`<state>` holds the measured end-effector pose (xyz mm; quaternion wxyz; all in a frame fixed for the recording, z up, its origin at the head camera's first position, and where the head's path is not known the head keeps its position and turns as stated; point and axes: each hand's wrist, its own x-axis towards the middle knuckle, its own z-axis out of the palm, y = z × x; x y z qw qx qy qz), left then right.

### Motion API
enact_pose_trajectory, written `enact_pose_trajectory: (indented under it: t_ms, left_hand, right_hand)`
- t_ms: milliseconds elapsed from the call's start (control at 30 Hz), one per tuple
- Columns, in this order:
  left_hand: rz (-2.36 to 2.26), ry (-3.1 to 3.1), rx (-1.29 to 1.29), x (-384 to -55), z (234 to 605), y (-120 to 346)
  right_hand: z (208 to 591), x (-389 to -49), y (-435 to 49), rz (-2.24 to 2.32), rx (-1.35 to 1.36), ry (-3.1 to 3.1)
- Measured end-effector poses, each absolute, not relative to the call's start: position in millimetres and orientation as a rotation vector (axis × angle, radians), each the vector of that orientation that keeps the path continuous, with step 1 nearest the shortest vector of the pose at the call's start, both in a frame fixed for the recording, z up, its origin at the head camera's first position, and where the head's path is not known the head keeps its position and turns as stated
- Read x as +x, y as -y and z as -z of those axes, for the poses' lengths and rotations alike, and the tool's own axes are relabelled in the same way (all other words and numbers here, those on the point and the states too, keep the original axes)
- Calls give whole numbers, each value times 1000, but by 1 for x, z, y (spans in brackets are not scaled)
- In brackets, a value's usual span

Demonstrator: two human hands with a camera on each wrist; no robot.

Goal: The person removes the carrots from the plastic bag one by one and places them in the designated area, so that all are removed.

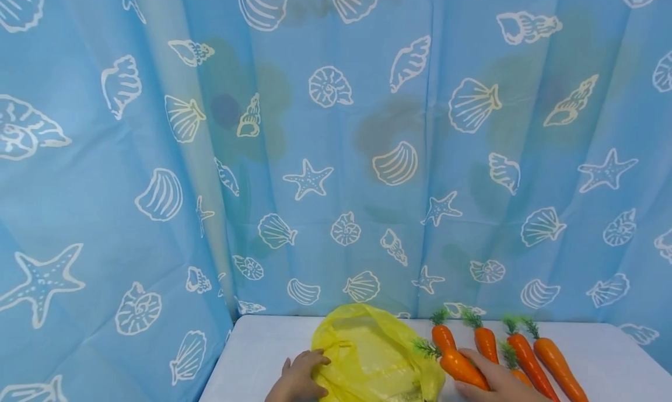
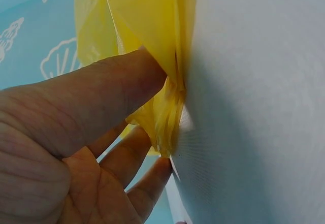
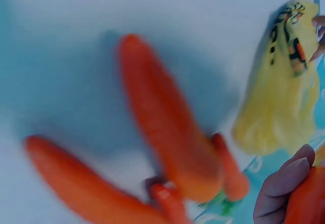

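Note:
A yellow plastic bag (image 1: pixel 367 355) lies on the white table with its mouth spread wide. My left hand (image 1: pixel 300 377) holds the left side of its rim; in the left wrist view, the thumb and fingers (image 2: pixel 117 89) pinch the bunched yellow film (image 2: pixel 167 117). Just right of the bag, my right hand (image 1: pixel 490 378) grips an orange carrot (image 1: pixel 462 368), its green top pointing at the bag's opening. The right wrist view shows the curled right fingers (image 3: pixel 287 183) around that carrot (image 3: pixel 307 198) at the lower right corner.
Several more carrots lie right of the bag, among them a long one (image 1: pixel 559 367), a redder one (image 1: pixel 529 361) and one (image 1: pixel 485 342) near the back. The white table (image 1: pixel 262 343) ends at a blue curtain (image 1: pixel 336 133) with white shell prints.

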<state>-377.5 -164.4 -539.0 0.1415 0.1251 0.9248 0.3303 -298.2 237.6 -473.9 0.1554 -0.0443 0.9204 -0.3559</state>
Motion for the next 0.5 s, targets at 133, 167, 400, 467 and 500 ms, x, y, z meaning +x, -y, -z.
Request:
enact_pose_trajectory:
  t_ms: [133,167,400,467,500]
  left_hand:
    - [-961,-2667,339,-378,537,163]
    - [-966,-2666,339,-377,537,162]
    - [-1004,-2630,328,-375,538,159]
    - [-1005,-2621,328,-375,538,159]
    - [-993,-2623,320,-375,537,159]
  right_hand:
    - [482,-293,-260,917,87,-2704]
    - [484,-292,-267,902,105,-2719]
    - [509,-283,-325,960,237,-2808]
    - [520,-278,-340,1061,302,-2804]
    - [526,-274,-345,1153,340,-2774]
